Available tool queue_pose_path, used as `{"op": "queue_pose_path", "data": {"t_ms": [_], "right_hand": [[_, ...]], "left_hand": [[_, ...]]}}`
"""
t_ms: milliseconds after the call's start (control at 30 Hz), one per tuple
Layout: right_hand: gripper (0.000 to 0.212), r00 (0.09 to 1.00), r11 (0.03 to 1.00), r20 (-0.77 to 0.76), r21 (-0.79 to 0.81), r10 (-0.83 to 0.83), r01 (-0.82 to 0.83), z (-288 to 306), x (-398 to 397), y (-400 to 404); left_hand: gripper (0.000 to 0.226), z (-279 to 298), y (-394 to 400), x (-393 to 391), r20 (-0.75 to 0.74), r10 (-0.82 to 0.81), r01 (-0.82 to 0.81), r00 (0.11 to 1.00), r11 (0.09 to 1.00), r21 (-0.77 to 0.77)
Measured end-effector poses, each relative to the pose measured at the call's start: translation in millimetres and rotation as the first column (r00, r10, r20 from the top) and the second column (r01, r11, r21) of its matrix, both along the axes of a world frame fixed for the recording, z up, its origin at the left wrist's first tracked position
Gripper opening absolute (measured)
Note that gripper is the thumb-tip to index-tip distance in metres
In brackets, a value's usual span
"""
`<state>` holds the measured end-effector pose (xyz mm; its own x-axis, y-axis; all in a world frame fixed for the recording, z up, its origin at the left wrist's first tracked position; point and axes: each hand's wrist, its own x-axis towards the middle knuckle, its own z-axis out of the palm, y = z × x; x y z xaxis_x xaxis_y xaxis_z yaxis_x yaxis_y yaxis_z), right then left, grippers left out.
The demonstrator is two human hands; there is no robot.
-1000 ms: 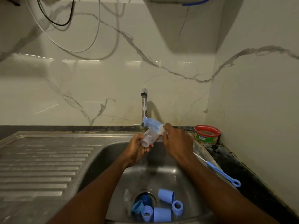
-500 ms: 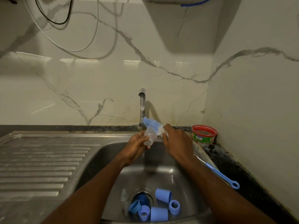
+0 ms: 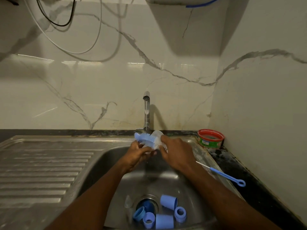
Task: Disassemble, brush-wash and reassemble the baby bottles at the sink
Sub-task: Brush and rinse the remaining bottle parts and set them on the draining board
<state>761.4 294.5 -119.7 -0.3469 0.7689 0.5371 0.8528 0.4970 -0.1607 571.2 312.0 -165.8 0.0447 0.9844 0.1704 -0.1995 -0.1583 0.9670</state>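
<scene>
Left hand (image 3: 138,152) gripping blue brush (image 3: 145,140); right hand (image 3: 176,153) gripping clear bottle (image 3: 157,137) over sink (image 3: 197,151) back edge, beneath running tap (image 3: 146,112). Risk: wet bottle slipping onto caps (image 3: 166,211) at drain. Bottle's long axis lying tilted, mouth likely facing left toward brush, base pointing up-right.

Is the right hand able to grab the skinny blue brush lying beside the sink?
Probably not right now: the right hand holds the clear bottle. The skinny brush lies uncovered nearby.
</scene>
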Motion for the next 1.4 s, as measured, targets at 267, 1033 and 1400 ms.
{"op": "queue_pose_path", "data": {"t_ms": [267, 1033, 1400], "right_hand": [[0.031, 0.976, 0.978, -0.063, 0.0, -0.208, 0.209, 6, -3, 8], [0.029, 0.999, 0.998, -0.013, 0.054, 0.041, -0.041, -2, -5, 5], [0.026, 0.996, 1.0, -0.088, 0.001, 0.013, -0.013, -8, -3, 6]], "left_hand": [[0.047, 2, 6, 0, 0.026, 0.022, -0.021, 0.999, 0.999, -0.047], [0.052, -3, 10, -11, -0.178, 0.228, -0.224, 0.957, 0.974, 0.04], [0.055, -10, 11, -8, -0.213, 0.277, -0.24, 0.937, 0.953, 0.184]]}}
